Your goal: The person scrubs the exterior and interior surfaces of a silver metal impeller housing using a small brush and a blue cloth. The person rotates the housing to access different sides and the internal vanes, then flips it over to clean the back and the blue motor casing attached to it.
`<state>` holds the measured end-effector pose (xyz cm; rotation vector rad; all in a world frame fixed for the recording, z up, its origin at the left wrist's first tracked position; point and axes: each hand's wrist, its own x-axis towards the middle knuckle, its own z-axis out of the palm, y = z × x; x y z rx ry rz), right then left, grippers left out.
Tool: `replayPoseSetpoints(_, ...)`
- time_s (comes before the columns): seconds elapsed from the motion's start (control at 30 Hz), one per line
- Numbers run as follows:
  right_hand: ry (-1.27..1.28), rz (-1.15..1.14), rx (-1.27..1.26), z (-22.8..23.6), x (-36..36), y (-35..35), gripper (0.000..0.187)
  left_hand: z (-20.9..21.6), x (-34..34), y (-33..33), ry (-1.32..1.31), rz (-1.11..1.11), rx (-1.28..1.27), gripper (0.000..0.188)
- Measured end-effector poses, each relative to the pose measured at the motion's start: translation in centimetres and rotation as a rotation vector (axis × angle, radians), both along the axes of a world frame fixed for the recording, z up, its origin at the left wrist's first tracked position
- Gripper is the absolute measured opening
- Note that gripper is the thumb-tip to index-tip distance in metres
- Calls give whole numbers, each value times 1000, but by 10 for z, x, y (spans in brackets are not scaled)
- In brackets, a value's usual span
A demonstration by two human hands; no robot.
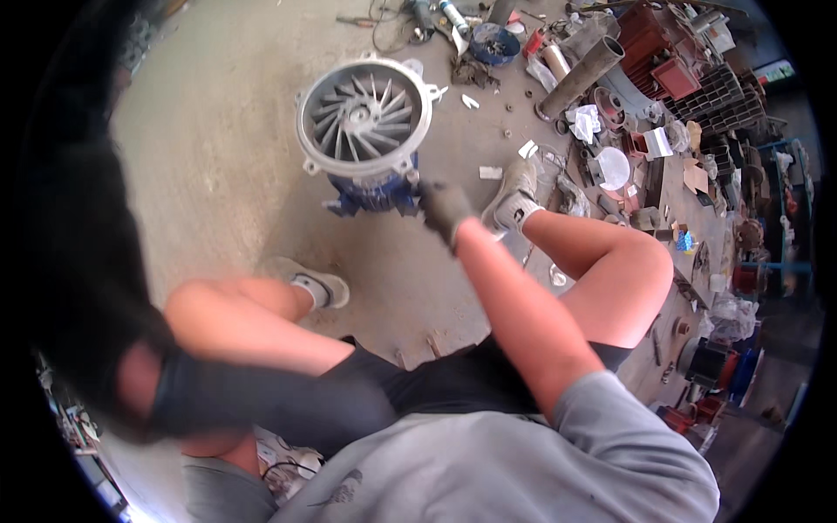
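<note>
A blue electric motor (375,193) stands on the floor between my feet. On top of it sits a round silver-grey metal housing (305,144) with bolt lugs around its rim. Inside the housing is a bladed fan wheel (359,114), facing up. My right hand (448,212), in a dark work glove, is closed at the motor's right side, just below the housing; its fingertips are partly hidden. A dark, smeared shape, seemingly my gloved left hand (270,397), is close to the camera at lower left, away from the motor. Its fingers cannot be made out.
A metal pipe (582,78) stands upright at the right, amid scattered parts and plastic wrapping. Behind it lie red machine housings (641,44). A blue bowl (494,44) and cables are at the back. Another motor (708,363) lies far right.
</note>
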<state>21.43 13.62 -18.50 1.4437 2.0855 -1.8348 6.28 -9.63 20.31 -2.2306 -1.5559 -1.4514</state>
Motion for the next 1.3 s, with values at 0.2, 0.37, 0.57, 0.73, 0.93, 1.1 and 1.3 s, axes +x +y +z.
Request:
replayPoseSetpoints(0.2, 143, -605, -337, 37, -21, -82, 33, -106, -60, 39, -207, 588, -700, 141)
replayPoseSetpoints(0.37, -2, -165, 123, 44, 21, -41, 56, -136, -95, 58, 156, 682, -1054, 148)
replayPoseSetpoints(0.57, -354, 500, 314, 75, 2, 67, 57, -163, -94, 91, 513, 548, -1126, 152)
replayPoseSetpoints(0.73, -474, 880, 436, 111, -36, 91, 54, -174, -94, 101, 658, 528, -1144, 151)
replayPoseSetpoints(0.93, -460, 1074, 569, 121, -59, 106, 41, -172, -86, 106, 704, 552, -1158, 141)
replayPoseSetpoints(1.1, -444, 1154, 526, 109, -71, 122, 50, -179, -92, 104, 677, 549, -1112, 136)
replayPoseSetpoints(1.3, -472, 889, 378, 98, -46, 110, 49, -178, -91, 101, 645, 541, -1128, 134)
